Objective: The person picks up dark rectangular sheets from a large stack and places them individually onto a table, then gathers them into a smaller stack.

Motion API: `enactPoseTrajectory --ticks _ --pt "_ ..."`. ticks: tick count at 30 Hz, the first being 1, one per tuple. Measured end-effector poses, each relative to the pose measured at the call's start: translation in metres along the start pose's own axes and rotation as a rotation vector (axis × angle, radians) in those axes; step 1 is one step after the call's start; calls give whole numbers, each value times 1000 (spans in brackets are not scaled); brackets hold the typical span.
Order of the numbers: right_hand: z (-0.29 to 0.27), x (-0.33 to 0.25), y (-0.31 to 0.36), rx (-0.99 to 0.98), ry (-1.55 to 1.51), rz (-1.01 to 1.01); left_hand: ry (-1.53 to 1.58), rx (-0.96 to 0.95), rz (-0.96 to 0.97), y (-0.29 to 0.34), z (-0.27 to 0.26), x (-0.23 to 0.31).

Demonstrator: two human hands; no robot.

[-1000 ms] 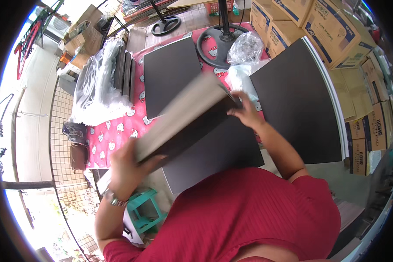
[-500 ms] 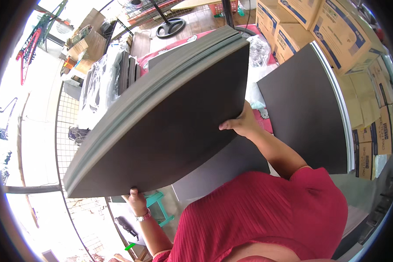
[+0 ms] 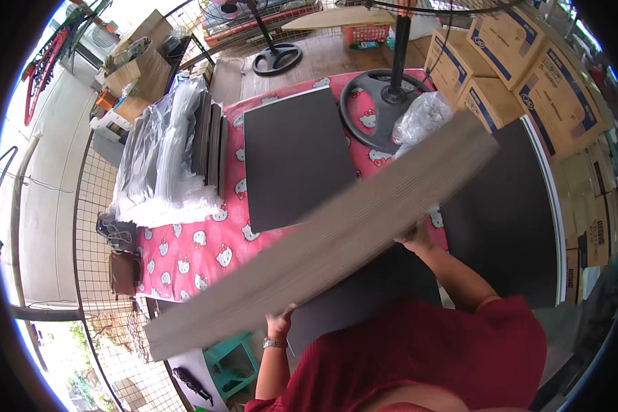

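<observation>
Both hands hold a thick stack of large dark sheets on a slant, its grey layered edge turned up toward me. My left hand grips the near side toward the lower left, thumb on the edge. Farther right along the same side, my right hand is closed on the stack, its fingers partly hidden. Beyond the stack, a flat black sheet lies on a pink patterned cloth. Another dark sheet lies below the stack, close to my body, partly covered.
A black sheet pile with a white edge lies at the right beside cardboard boxes. Plastic-wrapped sheets are at the left. A round black stand base and crumpled clear plastic sit beyond. A green stool is lower left.
The stack has tipped from showing its broad black face to showing its layered edge, and it sits lower and farther right. More of the pink cloth and its black sheet shows.
</observation>
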State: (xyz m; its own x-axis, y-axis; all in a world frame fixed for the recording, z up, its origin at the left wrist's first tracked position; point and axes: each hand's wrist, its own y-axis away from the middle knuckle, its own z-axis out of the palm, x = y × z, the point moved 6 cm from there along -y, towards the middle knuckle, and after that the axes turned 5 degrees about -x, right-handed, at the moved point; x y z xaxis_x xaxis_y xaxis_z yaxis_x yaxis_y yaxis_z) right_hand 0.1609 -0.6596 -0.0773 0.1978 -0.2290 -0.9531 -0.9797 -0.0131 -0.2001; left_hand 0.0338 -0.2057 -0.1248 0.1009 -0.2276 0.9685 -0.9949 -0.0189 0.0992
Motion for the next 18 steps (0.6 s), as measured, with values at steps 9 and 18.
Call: enactPoseTrajectory --ticks 9,18 --pt "54 -27 -196 116 60 244 262 127 49 -241 -38 120" --pt "78 96 -326 93 51 748 -215 56 -348 -454 -29 71"
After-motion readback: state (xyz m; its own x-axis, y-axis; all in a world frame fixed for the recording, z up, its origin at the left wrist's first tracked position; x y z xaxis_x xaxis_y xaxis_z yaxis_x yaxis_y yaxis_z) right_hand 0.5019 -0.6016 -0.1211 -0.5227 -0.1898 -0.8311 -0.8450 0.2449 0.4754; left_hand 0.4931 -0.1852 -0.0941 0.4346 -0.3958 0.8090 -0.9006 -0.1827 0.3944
